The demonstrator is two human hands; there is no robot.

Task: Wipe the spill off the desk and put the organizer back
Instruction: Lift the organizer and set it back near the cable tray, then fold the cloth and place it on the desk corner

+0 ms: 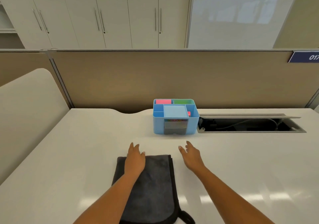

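Head view, left hand [135, 160] flat on cloth [151, 185], right hand [191, 154] spread — organizer [176, 120] just beyond fingertips

Organizer [176, 117] light blue, pink and green blocks inside at 12 o'clock. Cloth [153, 185] dark grey, black edging. Counter [86, 146] glossy white. Partition [138, 79] tan.

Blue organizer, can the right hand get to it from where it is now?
Probably yes: the right hand is open and empty just in front of the blue organizer, with only bare desk between them.
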